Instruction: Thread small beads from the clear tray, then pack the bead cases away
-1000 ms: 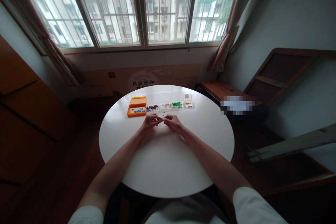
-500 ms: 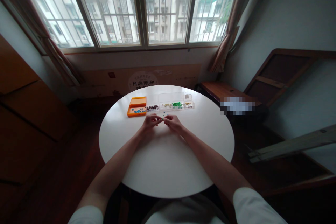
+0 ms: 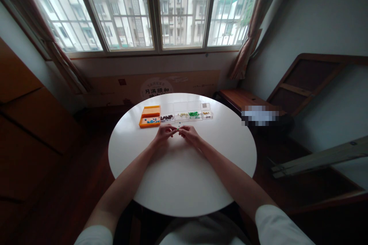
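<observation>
Grip, left hand (image 3: 165, 132): pinching a small green piece (image 3: 177, 129) at the fingertips.
Grip, right hand (image 3: 188, 133): apparently pinching the same piece from the opposite side.
Green piece: sitting between both hands, near the middle of the far half of the tabletop (image 3: 184, 172).
Orange box (image 3: 149, 125): standing open beyond the left hand.
Handling: keeping pressure light and wrists steady is probably preventing slips.

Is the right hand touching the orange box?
Apart: the head view shows the right hand well to the right of the orange box, with the left hand reaching in between them.
</observation>
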Action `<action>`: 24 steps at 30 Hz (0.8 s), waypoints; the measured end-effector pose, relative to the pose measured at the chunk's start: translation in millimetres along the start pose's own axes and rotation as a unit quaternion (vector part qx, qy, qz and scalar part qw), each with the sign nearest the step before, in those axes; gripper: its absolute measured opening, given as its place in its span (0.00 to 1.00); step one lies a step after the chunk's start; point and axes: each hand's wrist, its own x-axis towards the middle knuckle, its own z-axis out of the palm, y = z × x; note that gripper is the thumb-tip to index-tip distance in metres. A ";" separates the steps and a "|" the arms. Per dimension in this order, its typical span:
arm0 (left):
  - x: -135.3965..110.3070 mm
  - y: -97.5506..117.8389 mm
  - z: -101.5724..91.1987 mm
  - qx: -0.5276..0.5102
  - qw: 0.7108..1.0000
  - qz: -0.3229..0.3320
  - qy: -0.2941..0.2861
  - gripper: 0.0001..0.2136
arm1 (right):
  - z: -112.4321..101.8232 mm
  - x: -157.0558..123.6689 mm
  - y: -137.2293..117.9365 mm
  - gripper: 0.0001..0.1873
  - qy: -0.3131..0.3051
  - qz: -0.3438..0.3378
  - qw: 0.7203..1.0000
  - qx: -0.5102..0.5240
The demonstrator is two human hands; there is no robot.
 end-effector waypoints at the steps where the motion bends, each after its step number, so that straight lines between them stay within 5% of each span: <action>1: 0.0 -0.3 -0.1 -0.001 1.000 0.001 -0.002 0.14 | 0.0 0.0 -0.2 0.11 -0.001 -0.002 1.000 0.000; 24: -2.2 -3.9 -0.4 -0.003 1.000 -0.006 -0.018 0.15 | 2.0 -1.4 -2.5 0.10 -0.003 -0.008 1.000 -0.025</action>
